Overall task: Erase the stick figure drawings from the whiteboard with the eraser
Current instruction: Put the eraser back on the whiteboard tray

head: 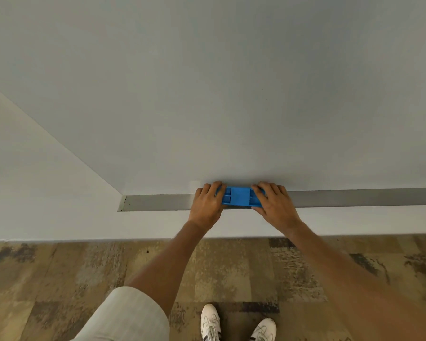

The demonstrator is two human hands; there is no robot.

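With no drawings visible on the whiteboard (207,94), both hands, left hand (207,203) and right hand (273,205), curled fingers over opposite ends of the blue eraser (237,200), which sat between them on the tray (158,202), probably being parked or picked up.

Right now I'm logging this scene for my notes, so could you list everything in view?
whiteboard: one, pale grey-white, fills the upper view, no drawings visible
tray: one, grey metal, along the whiteboard's lower edge
eraser: one, blue, on the tray, held at both ends
wall: pale, left of and below the whiteboard
floor: brown patchy planks, bottom
shoes: two, white, bottom centre
sleeve: one, light beige, lower left
left hand: fingers on the eraser's left end
right hand: fingers on its right end
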